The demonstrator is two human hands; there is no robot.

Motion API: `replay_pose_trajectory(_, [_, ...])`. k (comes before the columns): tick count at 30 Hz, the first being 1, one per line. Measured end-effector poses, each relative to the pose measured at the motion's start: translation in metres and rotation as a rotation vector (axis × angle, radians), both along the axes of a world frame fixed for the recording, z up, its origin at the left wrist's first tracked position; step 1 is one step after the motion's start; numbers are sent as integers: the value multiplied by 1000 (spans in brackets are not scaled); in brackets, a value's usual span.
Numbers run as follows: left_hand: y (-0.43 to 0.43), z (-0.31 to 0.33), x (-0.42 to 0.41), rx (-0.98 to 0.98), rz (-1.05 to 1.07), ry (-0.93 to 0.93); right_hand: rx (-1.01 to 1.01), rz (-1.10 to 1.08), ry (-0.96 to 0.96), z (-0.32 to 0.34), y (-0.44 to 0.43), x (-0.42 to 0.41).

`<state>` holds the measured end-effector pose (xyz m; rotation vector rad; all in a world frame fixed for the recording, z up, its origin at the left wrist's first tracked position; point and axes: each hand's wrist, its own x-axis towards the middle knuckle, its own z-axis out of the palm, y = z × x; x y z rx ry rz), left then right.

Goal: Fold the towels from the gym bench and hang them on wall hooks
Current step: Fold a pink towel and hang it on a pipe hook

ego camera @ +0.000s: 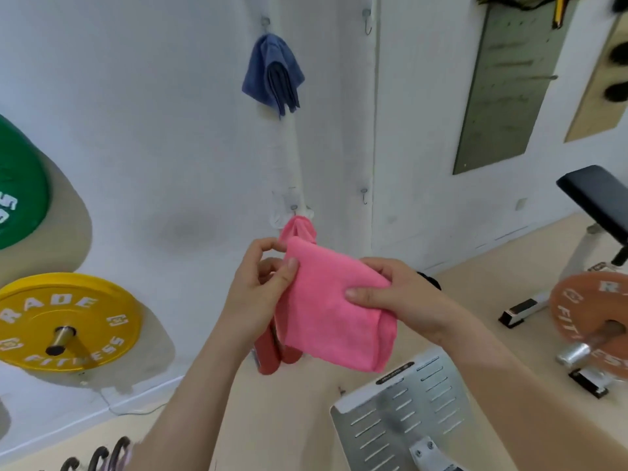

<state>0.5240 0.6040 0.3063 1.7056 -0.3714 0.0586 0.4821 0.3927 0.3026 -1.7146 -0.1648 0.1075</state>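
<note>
A slotted metal plate (401,413) sits lowest and nearest, right of centre, with both forearms reaching up past it. Just beyond, the two hands hold a folded pink towel (333,317) between them in front of the wall. The left hand (261,283) pinches the towel's left edge near its upper corner, thumb lying on the front and fingers curled behind. The right hand (397,294) is clamped on the right edge, thumb pressed flat across the front face and fingers wrapped round the back. The towel hangs down from this grip as a thick rectangle, its lower edge loose and below both hands.

Directly behind the towel's upper corner, a pink loop (299,229) rises to a small lower hook (294,208); whether it belongs to the towel cannot be told. A red strap-like object (272,355) hangs against the wall below, partly hidden by the towel.

Further off, a yellow weight plate (64,321) and a green weight plate (20,185) sit at the left, and an orange weight plate (591,321) at the right. High on the wall, well above the hands, a folded blue towel (272,73) hangs from an upper hook (265,20), with a bare hook (367,18) beside it.
</note>
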Motion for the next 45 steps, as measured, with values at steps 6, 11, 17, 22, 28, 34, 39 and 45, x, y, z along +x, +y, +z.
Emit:
replay_pose_trajectory(6, [-29, 11, 85, -39, -182, 55, -103, -84, -23, 13, -18, 58])
replay_pose_trajectory(11, [-85, 2, 148, 100, -251, -83, -784, -22, 65, 3, -59, 100])
replay_pose_trajectory(17, [-165, 6, 210, 187, -409, -117, -138, -20, -19, 7, -151, 164])
replay_pose_trajectory(22, [-234, 17, 251, 95, -478, 45, 294, -6, -97, 11, -189, 230])
replay_pose_trajectory(28, [-272, 9, 313, 230, -374, 24, 182, -127, -76, 0, -227, 297])
replay_pose_trajectory(34, [-274, -14, 388, 394, -543, 54, -279, -80, 0, -14, -258, 363])
replay_pose_trajectory(39, [-278, 2, 451, 329, -461, -30, -162, -52, 69, 5, -267, 424])
replay_pose_trajectory(45, [-285, 91, 518, 82, -395, -49, 231, -87, -85, 79, -265, 504])
